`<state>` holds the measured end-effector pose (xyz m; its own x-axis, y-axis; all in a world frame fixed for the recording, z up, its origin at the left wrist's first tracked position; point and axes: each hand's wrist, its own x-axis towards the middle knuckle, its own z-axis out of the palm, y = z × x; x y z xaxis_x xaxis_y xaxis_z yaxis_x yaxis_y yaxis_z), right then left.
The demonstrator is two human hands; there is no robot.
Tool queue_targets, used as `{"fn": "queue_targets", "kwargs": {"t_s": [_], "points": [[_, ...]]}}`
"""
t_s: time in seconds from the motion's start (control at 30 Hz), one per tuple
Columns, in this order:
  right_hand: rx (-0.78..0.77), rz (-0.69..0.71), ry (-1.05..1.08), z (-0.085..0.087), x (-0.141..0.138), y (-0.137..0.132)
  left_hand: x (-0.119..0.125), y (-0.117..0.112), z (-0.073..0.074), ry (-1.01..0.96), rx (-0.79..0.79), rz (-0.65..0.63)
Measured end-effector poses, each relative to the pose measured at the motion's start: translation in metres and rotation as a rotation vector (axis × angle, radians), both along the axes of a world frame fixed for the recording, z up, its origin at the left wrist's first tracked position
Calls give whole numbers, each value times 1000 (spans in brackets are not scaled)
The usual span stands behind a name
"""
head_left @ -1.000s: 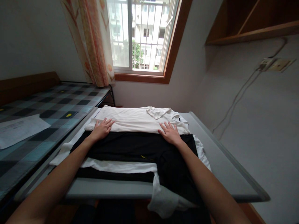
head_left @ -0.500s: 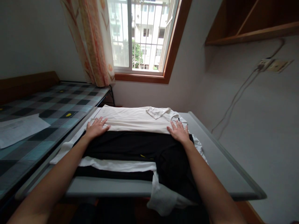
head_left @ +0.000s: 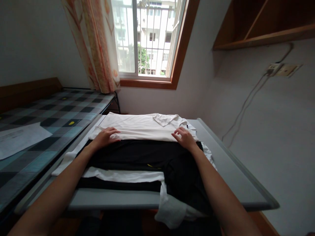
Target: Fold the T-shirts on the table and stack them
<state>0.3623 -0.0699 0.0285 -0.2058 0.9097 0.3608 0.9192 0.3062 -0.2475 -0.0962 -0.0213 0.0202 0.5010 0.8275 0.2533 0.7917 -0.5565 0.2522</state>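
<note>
Where the grey table (head_left: pixel 222 165) lies farthest from us, the white shirt (head_left: pixel 142 126) is spread in a folded band. Its long axis runs left to right across the tabletop, with the collar (head_left: pixel 167 118) toward the right end. The cloth is plain and mostly smooth, with a soft fold along its near edge.

Our left hand (head_left: pixel 104 137) sits on that edge at the left end, fingers bent down onto the cloth. Our right hand (head_left: pixel 185 138) sits the same way just below the collar. We cannot tell whether either hand actually pinches the fabric.

A black garment (head_left: pixel 137 154) lies nearer to us, touching the shirt. Beneath it, a white garment (head_left: pixel 123 176) hangs over the table's near edge. To the left stands a bed (head_left: pixel 61 113) in a checked cover, with a sheet of paper (head_left: pixel 19 137) on it.
</note>
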Motion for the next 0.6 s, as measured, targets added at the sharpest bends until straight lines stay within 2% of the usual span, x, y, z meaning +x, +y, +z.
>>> {"fn": "queue_targets", "kwargs": {"t_s": [0.1,0.2,0.4,0.6], "points": [[-86,139,10,2,-10,-6,1,-4,6,24,-27,-27],[-126,178,-41,2,-15,-9,-8,-6,12,93,-68,-4],[-161,123,-162,-2,-3,-4,-37,-6,20,226,-109,247],[-155,19,-115,1,10,-1,-31,-11,28,204,-15,356]]}}
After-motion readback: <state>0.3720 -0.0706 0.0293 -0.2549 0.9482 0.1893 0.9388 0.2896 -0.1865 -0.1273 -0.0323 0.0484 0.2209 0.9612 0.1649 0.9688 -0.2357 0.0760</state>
